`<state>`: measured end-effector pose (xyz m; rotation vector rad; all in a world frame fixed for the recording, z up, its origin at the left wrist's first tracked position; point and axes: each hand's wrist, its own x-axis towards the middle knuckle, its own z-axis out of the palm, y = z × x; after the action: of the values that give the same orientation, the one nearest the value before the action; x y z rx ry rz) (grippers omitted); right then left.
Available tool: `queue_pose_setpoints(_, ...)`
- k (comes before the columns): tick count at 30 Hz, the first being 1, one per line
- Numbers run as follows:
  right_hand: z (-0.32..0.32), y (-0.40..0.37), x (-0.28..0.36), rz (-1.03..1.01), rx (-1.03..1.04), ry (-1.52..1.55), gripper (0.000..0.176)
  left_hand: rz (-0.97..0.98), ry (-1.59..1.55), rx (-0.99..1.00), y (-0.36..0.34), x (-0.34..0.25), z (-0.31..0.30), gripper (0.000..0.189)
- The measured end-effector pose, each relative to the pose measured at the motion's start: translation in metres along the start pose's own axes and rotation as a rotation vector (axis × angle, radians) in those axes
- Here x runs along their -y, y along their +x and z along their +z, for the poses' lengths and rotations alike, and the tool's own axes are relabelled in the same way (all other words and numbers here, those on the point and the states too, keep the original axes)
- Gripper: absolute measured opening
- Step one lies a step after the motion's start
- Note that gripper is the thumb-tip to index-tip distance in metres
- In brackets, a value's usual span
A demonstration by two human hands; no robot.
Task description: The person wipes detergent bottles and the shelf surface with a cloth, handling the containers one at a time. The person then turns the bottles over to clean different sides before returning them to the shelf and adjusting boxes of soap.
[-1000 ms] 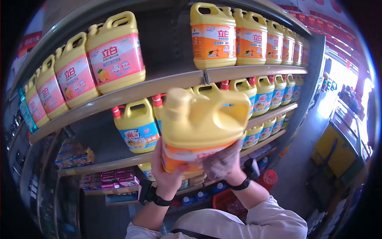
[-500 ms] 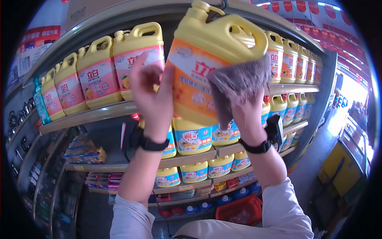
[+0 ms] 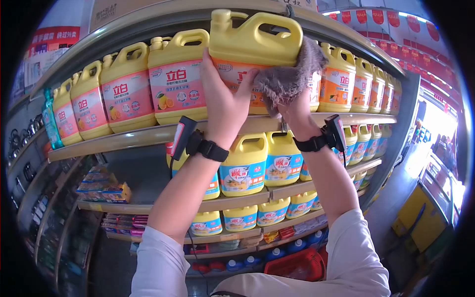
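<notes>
A yellow jug of dish detergent with an orange label is upright at the upper shelf, its cap at the left and its handle at the right. My left hand grips its left side, the thumb across the label. A fuzzy grey-brown cloth is in my right hand, pressed against the jug's right side and covering part of the label. The cloth hides most of that hand's fingers. Left of the jug stands a pink-labelled jug; another orange-labelled jug stands to the right.
The upper shelf edge runs under the jugs. Lower shelves carry blue-labelled yellow jugs and small boxes. A red basket sits low in front of me. An aisle and a yellow-sided counter are at right.
The jug has gone from tilted and raised near me to upright and farther back at the upper shelf. My left hand has closed on its side; the cloth stays in my right hand.
</notes>
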<state>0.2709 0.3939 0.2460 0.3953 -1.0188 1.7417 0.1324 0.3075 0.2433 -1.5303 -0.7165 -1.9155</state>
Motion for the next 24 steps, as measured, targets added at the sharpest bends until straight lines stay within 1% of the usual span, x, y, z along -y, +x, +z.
queue_pose_setpoints(1,-0.006,0.003,-0.006,-0.002,0.001,-0.002,0.056,0.001,-0.003,-0.001,-0.006,0.000,0.001,0.079)
queue_pose_setpoints(3,-0.021,0.014,-0.021,-0.348,0.019,-0.615,0.048,-0.007,0.190,-0.015,-0.014,0.005,0.005,0.084)
queue_pose_setpoints(4,-0.030,0.025,-0.026,-0.468,-0.057,-0.799,0.047,0.015,0.220,0.029,-0.016,0.008,0.004,0.090)
queue_pose_setpoints(5,-0.043,0.026,-0.027,-0.464,-0.056,-0.799,0.047,0.012,0.222,0.028,-0.018,0.010,0.007,0.090)
queue_pose_setpoints(7,-0.011,0.003,-0.022,-0.562,0.101,-1.064,0.052,0.048,0.264,0.020,-0.021,0.010,0.014,0.091)
queue_pose_setpoints(8,-0.012,0.005,-0.024,-0.560,0.101,-1.064,0.052,0.060,0.263,0.025,-0.021,0.012,0.014,0.090)
queue_pose_setpoints(9,-0.012,0.006,-0.026,-0.535,0.105,-0.963,0.050,0.058,0.262,0.027,-0.022,0.012,0.014,0.090)
queue_pose_setpoints(10,-0.011,0.007,-0.027,-0.513,0.108,-0.862,0.048,0.119,0.307,0.018,-0.021,0.012,0.014,0.090)
queue_pose_setpoints(11,-0.012,0.005,-0.028,-0.513,0.106,-0.864,0.048,0.178,0.351,0.009,-0.021,0.013,0.014,0.090)
queue_pose_setpoints(13,0.002,-0.006,-0.031,-0.633,0.037,-1.037,0.041,0.169,0.373,0.016,-0.021,0.009,0.014,0.089)
queue_pose_setpoints(14,0.000,-0.006,-0.030,-0.629,0.036,-1.038,0.041,0.162,0.399,0.023,-0.021,0.008,0.013,0.088)
queue_pose_setpoints(16,-0.007,-0.005,-0.030,-0.739,0.003,-1.259,0.041,0.176,0.401,0.011,-0.021,0.009,0.012,0.088)
queue_pose_setpoints(20,-0.020,0.001,-0.035,-0.706,-0.036,-1.173,0.044,0.213,0.418,-0.042,-0.020,0.011,0.012,0.088)
queue_pose_setpoints(23,-0.019,-0.002,-0.033,-0.659,-0.048,-1.231,0.043,0.226,0.433,-0.047,-0.018,0.015,0.011,0.085)
queue_pose_setpoints(24,-0.013,-0.006,-0.029,-0.679,-0.053,-1.368,0.044,0.222,0.434,-0.045,-0.019,0.017,0.010,0.085)
